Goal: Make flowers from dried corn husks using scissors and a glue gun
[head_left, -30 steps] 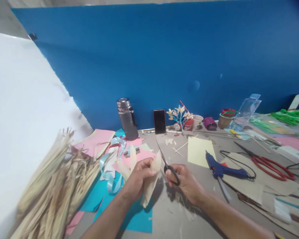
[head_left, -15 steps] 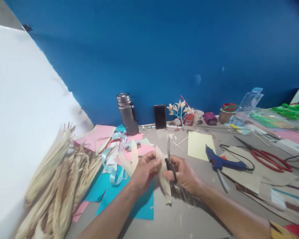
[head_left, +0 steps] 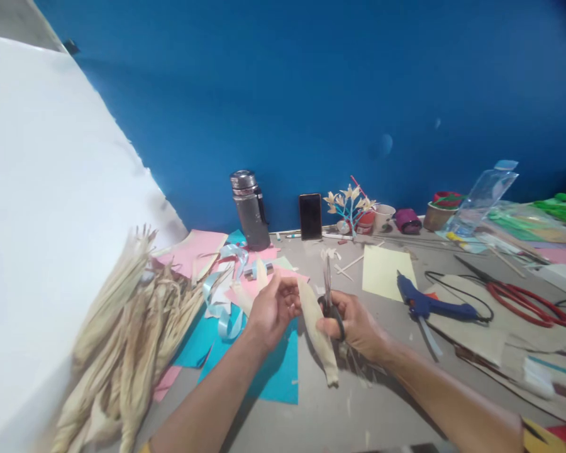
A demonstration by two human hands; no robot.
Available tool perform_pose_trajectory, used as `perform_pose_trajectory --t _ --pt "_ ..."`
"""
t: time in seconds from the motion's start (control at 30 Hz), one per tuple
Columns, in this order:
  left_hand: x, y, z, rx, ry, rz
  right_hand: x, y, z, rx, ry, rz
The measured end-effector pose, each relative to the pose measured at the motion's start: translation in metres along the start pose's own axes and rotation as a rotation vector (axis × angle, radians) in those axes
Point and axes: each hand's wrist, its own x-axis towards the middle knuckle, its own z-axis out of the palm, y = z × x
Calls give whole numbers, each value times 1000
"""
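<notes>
My right hand (head_left: 356,324) grips black-handled scissors (head_left: 329,296), blades pointing away from me. Its thumb presses a pale corn husk strip (head_left: 317,330) against the handles, and the strip hangs down toward the table. My left hand (head_left: 273,308) is at the strip's upper left edge, fingers loosely curled and apart from the thumb; any contact with the strip is hard to make out. Behind that hand more pale husk pieces (head_left: 261,274) stick up; whether it holds them I cannot tell. Thin husk scraps (head_left: 358,365) lie under my right hand.
A heap of dried husks (head_left: 136,340) lies left, near blue paper (head_left: 276,377) and light-blue ribbon (head_left: 229,327). At the back stand a flask (head_left: 251,211), a phone (head_left: 310,217) and husk flowers (head_left: 351,204). A blue glue gun (head_left: 434,305) and red-handled scissors (head_left: 528,305) lie right.
My left fingers have loosened from the husk strip they pinched before. The strip has swung wider beside the scissors, under my right thumb. The whole view has shifted slightly.
</notes>
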Motion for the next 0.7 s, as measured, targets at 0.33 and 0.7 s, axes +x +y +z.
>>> perform_pose_trajectory --t 0.33,0.7 --pt "-17 -9 12 275 -70 2 5 -4 -1 59 202 -15" --pt "-14 -3 7 183 6 65 7 2 -10 -109 128 5"
